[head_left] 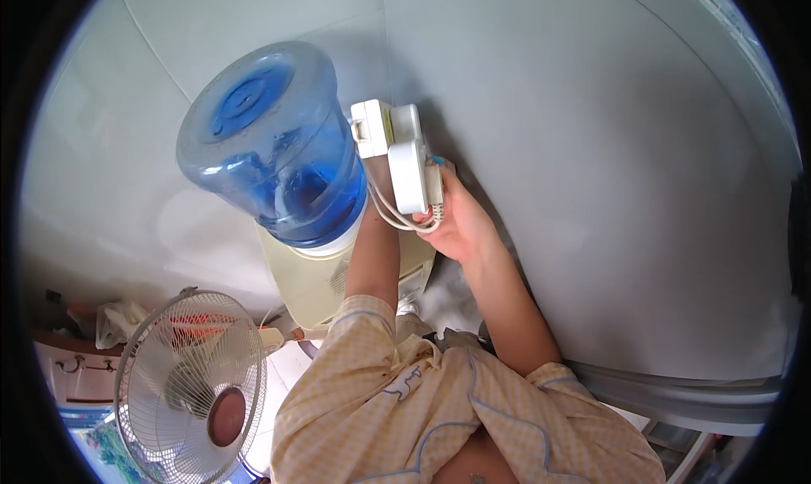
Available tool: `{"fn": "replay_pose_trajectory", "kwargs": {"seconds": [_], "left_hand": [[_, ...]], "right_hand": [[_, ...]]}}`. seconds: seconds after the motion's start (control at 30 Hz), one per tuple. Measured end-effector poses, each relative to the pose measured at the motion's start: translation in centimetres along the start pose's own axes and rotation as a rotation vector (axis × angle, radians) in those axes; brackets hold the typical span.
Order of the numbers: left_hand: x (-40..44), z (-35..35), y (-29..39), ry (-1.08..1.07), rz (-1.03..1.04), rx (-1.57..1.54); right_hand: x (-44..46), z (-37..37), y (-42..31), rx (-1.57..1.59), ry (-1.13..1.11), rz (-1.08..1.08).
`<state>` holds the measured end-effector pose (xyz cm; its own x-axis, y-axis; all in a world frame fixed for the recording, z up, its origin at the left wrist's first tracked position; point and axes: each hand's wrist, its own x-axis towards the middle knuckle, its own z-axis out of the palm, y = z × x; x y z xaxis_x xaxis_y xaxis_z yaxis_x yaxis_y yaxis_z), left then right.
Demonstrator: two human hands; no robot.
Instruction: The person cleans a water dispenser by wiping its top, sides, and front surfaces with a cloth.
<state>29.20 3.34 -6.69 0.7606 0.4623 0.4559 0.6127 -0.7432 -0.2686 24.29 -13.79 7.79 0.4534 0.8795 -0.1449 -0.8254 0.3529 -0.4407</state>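
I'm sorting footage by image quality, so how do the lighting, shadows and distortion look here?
Head view: wide-angle bending, with black corners; small white glints on the blue water bottle; a soft shadow on the grey surface beside the white adapter; near-white floor by the fan.

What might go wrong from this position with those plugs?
The cable loops loosely below the white adapter, close to the right hand, so it could snag or tug the beige plug askew. The water bottle stands right beside the left forearm; a bump might shift it near the electrics. The left hand's grip is hidden, so a slip could go unseen.
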Motion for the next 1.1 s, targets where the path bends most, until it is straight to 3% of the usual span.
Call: {"fn": "replay_pose_trajectory", "kwargs": {"seconds": [0.2,0.3,0.4,0.43,0.5,0.63,0.7,0.8,1.1], "left_hand": [[-0.8,-0.6,1.1,-0.008,0.022,0.191],[-3.0,-1.5,3.3,-0.101,0.141,0.881],[-4.6,-1.8,4.4,-0.144,0.230,1.247],[-4.3,-2.1,5.5,-0.264,0.160,1.237],[-3.9,-2.0,4.9,-0.257,0.138,1.143],[-1.3,-1.2,1.8,-0.079,0.056,0.367],[0.2,-0.6,0.5,-0.045,0.024,0.129],[1.8,-0.1,0.0,-0.019,-0.004,-0.021],[-0.7,-0.9,0.9,0.018,0.012,-0.260]], "right_hand": [[0.1,0.3,-0.2,0.036,0.044,-0.014],[0.3,0.1,0.0,0.034,0.052,-0.010],[0.1,1.1,0.0,-0.007,0.163,-0.001],[0.3,0.9,-0.1,-0.030,0.163,0.004],[0.1,0.8,0.2,-0.050,0.172,0.009],[0.0,-0.4,0.1,-0.017,0.105,0.026],[0.0,-0.9,0.0,0.005,0.041,0.038],[-0.1,-1.0,-0.1,-0.064,-0.019,0.056],[0.6,-0.6,-0.2,-0.159,0.142,-0.012]]}}
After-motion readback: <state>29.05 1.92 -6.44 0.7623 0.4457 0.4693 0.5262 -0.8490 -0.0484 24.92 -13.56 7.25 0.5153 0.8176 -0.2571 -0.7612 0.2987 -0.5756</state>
